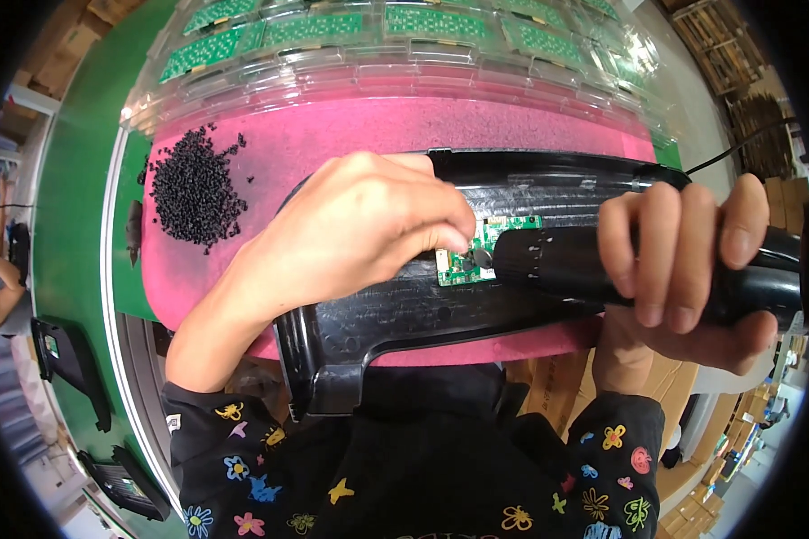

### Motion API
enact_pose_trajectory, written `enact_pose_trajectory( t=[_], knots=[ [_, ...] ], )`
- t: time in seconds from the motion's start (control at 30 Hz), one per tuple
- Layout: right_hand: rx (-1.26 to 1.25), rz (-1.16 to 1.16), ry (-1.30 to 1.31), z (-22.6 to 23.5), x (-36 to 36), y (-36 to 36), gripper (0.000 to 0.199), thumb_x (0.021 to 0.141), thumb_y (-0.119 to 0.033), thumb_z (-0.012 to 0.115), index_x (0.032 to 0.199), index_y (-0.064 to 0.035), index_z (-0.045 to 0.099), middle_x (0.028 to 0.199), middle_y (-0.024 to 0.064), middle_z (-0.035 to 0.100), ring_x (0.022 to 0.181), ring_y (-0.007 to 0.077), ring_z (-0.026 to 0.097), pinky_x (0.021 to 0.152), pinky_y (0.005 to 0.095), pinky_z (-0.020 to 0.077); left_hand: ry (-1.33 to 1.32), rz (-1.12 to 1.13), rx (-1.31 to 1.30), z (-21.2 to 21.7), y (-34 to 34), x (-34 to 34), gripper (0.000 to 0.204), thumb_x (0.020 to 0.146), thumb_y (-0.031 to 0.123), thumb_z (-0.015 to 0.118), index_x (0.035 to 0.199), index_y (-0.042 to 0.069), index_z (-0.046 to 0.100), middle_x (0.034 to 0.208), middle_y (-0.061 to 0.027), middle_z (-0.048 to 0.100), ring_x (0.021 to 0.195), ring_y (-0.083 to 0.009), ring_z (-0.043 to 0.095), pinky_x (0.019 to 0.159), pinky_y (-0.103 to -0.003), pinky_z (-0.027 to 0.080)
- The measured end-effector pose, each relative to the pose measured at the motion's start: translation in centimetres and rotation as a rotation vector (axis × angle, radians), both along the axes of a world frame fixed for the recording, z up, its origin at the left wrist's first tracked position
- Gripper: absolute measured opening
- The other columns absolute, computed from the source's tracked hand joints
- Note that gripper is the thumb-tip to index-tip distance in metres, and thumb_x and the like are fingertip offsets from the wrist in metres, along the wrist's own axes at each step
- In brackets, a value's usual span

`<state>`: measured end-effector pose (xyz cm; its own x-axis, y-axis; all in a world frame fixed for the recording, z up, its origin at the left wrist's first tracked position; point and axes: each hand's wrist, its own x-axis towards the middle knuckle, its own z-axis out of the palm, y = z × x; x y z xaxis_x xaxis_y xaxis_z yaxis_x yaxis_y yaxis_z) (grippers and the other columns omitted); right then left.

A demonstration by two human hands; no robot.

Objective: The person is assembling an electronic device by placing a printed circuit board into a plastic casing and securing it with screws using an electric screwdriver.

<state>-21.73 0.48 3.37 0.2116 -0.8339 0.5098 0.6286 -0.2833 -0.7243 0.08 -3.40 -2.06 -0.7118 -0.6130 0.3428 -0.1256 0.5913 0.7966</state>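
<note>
green circuit board (476,253) sits on the long black plastic housing (395,314), which lies across the pink mat (377,135); much of the board is covered by the left hand (360,225) and the tool's tip. left fingertips press down at the board's edge, what they pinch is hidden. right hand (683,260) is wrapped tight around the black electric screwdriver (557,260), its bit out of sight. black screws (193,193) lie heaped on the mat, clear trays (404,45) of boards beyond.
</note>
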Motion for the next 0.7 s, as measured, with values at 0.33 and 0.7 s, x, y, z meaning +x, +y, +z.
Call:
enact_pose_trajectory(
  t=[0.33,0.7],
  knots=[
    [0.036,0.210,0.220,-1.0,1.3,-0.5,0.044,0.085,-0.041,0.074,0.100,-0.0125,0.043,0.065,-0.0037,0.057,0.053,0.0090,0.053,0.055,0.0247,0.0439,-0.165,0.242,0.046,0.8,0.1,0.7,0.012,0.087,0.009,0.065,0.087,-0.003,0.062,0.074,-0.0152,0.063,0.066,-0.0297,0.063,0.063,-0.034,0.050],
    [0.309,0.052,0.642,2.3,4.5,2.0,0.052,0.076,-0.048,0.080,0.088,-0.0111,0.046,0.059,-0.0042,0.050,0.049,0.0089,0.046,0.050,0.0243,0.0365,-0.224,0.185,0.071,0.9,1.2,2.4,0.016,0.082,0.006,0.064,0.094,-0.004,0.064,0.084,-0.0219,0.066,0.082,-0.0402,0.064,0.072,-0.041,0.051]
  ],
)
